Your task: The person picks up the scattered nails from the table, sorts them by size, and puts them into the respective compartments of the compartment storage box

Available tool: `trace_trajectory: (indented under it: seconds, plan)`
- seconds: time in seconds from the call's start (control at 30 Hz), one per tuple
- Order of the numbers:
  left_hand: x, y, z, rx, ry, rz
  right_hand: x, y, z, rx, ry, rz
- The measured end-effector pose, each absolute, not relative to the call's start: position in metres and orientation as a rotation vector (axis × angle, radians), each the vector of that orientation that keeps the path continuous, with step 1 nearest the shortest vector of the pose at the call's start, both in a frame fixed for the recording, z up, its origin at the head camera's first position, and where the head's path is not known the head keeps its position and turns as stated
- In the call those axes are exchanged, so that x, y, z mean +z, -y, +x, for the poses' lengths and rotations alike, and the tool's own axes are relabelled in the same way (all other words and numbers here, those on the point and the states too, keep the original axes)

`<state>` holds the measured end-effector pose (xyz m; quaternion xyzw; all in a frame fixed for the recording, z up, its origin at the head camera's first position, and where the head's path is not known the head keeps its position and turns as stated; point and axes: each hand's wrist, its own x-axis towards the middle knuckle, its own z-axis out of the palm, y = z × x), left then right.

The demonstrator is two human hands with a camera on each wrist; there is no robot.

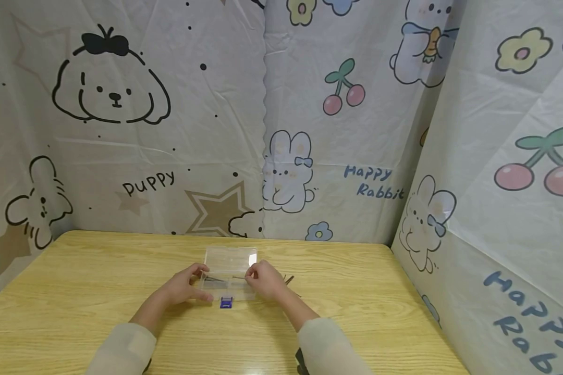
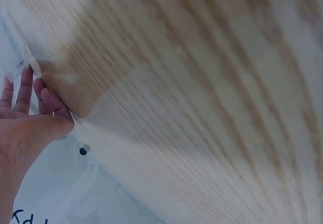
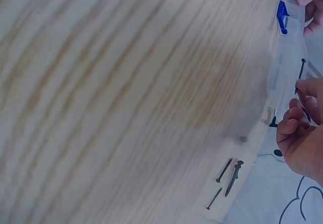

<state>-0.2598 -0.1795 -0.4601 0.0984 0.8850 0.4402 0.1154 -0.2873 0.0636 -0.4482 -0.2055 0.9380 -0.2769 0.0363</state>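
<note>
A clear, rectangular plastic box (image 1: 243, 296) (blue latch (image 1: 226, 303)) fills your wide-spread, gripping left hand (image 1: 184, 286); your right hand (image 1: 266, 280) pinches a slim nail (image 3: 302, 69).

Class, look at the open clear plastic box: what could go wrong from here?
The thin dark nail-like metal piece pinched in the right hand might slip. The loose dark metal pieces on the yellow wood-grain table could roll if brushed. The rectangular clear plastic box might shift if the left hand loosens its grip.
</note>
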Motion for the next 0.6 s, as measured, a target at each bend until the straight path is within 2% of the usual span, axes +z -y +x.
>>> trace_trajectory:
  seconds: [0.6]
  plan:
    - [-0.459, 0.178, -0.260, 1.268, -2.602, 0.279, -0.461, -0.058, -0.288, -1.000, -2.883, -0.530]
